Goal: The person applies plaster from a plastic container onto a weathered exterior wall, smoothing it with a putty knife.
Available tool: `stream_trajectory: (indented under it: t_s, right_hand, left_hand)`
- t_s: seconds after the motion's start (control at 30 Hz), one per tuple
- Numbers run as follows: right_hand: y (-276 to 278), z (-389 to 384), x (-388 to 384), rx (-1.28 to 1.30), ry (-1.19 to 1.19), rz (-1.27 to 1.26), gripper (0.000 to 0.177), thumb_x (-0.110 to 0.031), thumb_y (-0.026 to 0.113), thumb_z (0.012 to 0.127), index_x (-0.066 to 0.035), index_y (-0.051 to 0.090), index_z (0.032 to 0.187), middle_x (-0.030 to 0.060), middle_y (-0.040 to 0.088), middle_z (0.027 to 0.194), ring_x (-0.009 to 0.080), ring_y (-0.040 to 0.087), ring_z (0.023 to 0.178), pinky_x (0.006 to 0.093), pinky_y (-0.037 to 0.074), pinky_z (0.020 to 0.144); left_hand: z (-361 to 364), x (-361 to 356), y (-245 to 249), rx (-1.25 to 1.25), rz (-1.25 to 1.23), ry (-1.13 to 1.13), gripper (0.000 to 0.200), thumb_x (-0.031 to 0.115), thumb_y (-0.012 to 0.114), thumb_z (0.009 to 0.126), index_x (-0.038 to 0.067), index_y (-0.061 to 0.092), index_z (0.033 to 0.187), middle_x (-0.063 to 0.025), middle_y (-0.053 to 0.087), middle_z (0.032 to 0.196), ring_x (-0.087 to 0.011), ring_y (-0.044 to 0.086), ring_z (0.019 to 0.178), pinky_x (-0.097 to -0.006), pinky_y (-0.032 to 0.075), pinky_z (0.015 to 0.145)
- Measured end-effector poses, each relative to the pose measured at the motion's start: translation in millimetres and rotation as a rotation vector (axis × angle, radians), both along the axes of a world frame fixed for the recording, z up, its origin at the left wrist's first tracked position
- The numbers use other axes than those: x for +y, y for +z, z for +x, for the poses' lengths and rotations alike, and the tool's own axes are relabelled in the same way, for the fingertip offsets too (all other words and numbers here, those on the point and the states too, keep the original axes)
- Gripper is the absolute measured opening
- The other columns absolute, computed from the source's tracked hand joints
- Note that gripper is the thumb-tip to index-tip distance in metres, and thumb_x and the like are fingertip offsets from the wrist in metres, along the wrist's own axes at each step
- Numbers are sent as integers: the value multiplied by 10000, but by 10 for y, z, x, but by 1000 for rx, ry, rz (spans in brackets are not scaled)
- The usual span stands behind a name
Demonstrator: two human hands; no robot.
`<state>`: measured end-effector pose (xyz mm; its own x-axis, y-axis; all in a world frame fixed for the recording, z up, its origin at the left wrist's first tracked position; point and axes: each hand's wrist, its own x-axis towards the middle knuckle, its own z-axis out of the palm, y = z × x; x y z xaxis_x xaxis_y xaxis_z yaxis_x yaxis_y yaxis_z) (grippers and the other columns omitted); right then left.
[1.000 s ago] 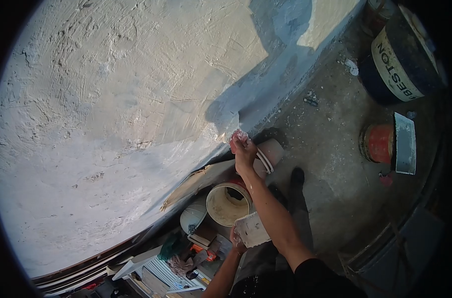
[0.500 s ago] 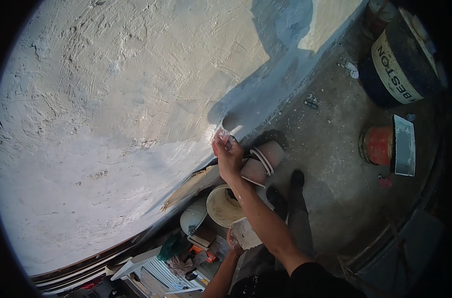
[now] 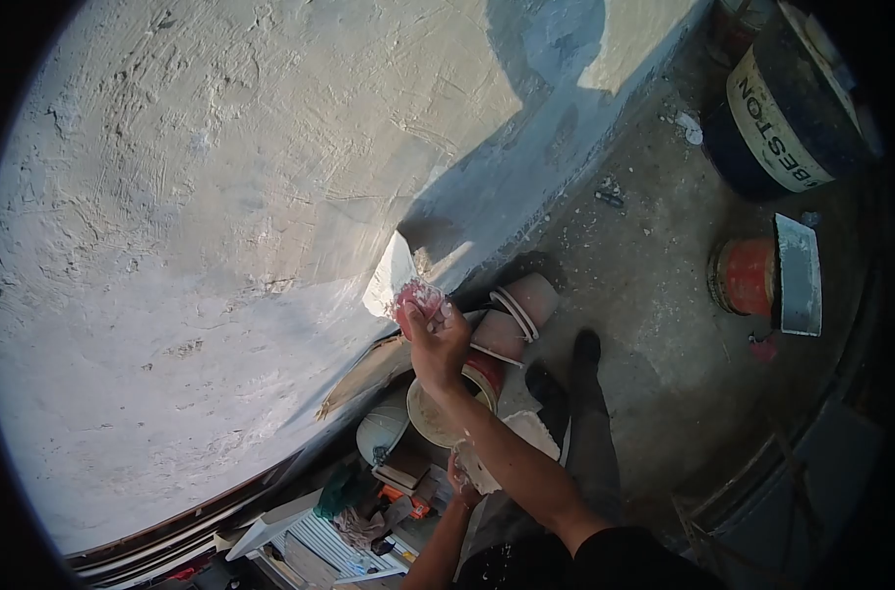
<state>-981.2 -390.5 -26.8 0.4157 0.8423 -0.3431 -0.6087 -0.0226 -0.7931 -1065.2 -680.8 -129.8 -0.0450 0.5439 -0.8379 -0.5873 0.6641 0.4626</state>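
Close by, the left hand is curled around the edge of a flat white board smeared with plaster, just beside a bucket. Farther off, the right hand is closed tight on a pink scraper. The scraper presses low on the grey wall, touching a wet white patch.

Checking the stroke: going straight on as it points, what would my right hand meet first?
Probably the plastered wall: the right hand holds a red-handled scraper seemingly against it, depth unclear.
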Motion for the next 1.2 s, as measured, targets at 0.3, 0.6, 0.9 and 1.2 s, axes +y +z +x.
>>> stream_trajectory:
  t_s: [0.3,0.6,0.9,1.2]
  right_hand:
    - [-1400,164,255,30,-28,-343,222,-101,638,860,48,595,1019,101,652,989,163,613,911,278,472,797]
    - [-1112,77,241,315,1,-67,173,-72,635,872,4,613,1025,46,639,971,97,586,872,235,457,784]
    - [-663,105,247,337,34,19,172,-75,621,886,12,616,1034,37,638,969,81,576,874,229,455,789]
    - [-248,-51,250,227,91,72,145,-84,597,906,25,621,999,12,631,927,62,560,820,214,451,743]
  left_hand:
    - [173,130,186,-88,-125,16,633,519,310,925,93,399,1385,-120,486,1357,-319,485,1230,-491,369,1043]
    - [57,67,124,-154,-107,59,644,548,352,901,102,431,1359,-117,512,1326,-325,508,1196,-501,384,1022]
    - [-89,-86,-98,-197,-54,76,608,554,417,879,125,507,1298,-89,577,1246,-294,572,1107,-479,447,957]
    - [-132,-119,-87,-192,-45,122,555,508,406,902,118,510,1283,-89,581,1236,-278,567,1123,-462,445,969]
